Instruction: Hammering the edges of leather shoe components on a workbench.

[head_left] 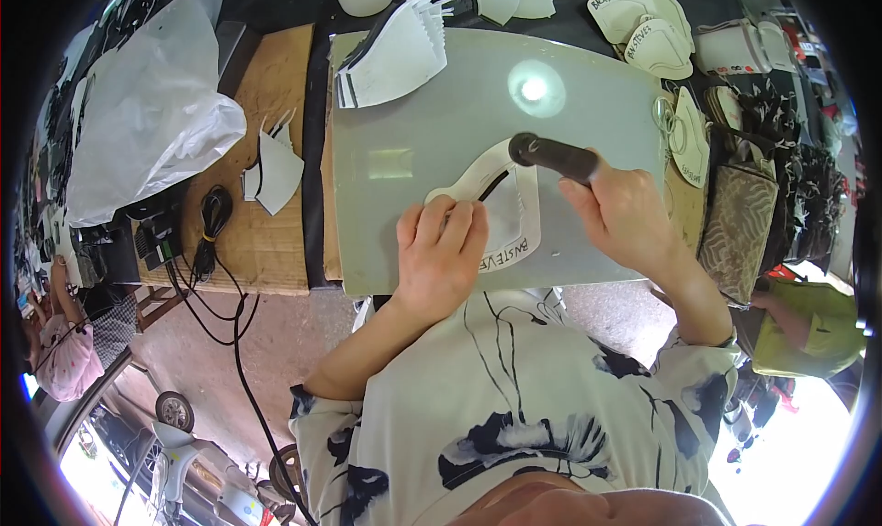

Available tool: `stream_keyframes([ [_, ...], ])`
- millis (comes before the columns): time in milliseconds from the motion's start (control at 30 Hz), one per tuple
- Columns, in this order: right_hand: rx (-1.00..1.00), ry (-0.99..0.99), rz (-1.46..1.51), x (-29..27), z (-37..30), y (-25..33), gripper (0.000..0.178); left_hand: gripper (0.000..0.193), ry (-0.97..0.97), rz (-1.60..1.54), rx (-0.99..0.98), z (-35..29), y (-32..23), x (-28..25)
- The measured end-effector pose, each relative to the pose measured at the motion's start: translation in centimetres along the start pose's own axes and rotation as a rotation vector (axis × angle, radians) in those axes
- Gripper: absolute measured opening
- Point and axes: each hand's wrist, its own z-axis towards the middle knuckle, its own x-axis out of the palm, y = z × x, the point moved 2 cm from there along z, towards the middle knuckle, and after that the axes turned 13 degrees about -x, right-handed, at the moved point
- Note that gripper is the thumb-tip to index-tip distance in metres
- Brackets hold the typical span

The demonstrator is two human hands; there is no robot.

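Note:
My right hand [631, 218] is wrapped round a dark brown tool [556, 157] with a rounded end. That end sits at the top of a cream card template [526, 204], a curved frame with dark lettering along its lower edge. My left hand [443, 255] bears down on the template's left side, fingers bent and close together. Under the template, a pale piece shows through the opening, with a black strip [494, 185] slanting across it. Part of the template and piece is hidden by my left fingers. Beneath them is a smooth grey board [386, 214].
White cut pieces with black edging lie stacked [397, 56] at the board's far left. Further left are a single similar piece [278, 168], a coiled black cable [215, 214] and a white plastic bag [147, 113]. More templates [659, 48] lie far right, near a patterned pouch [738, 218].

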Motion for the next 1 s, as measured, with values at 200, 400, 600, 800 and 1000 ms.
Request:
stream_keyframes([
  [200,0.017,0.144,-0.004,1.2,0.2,1.1,0.036,0.026,0.003,-0.005,-0.004,0.1,0.0,-0.2],
  [400,0.003,0.123,-0.01,1.8,-0.1,0.9,0.037,0.029,0.104,-0.297,-0.313,0.2,1.2,-1.0],
  [600,0.018,0.108,0.008,1.4,0.0,1.4,0.035,0.03,0.018,-0.049,-0.035,-0.5,0.6,-0.6],
  [800,-0.054,0.175,0.072,1.7,0.4,2.5,0.033,0.032,0.019,-0.039,-0.008,-0.6,0.6,-0.6],
  [1000,-0.056,0.232,0.033,1.8,0.7,2.7,0.034,0.03,0.013,-0.032,-0.015,-0.4,0.6,-0.8],
])
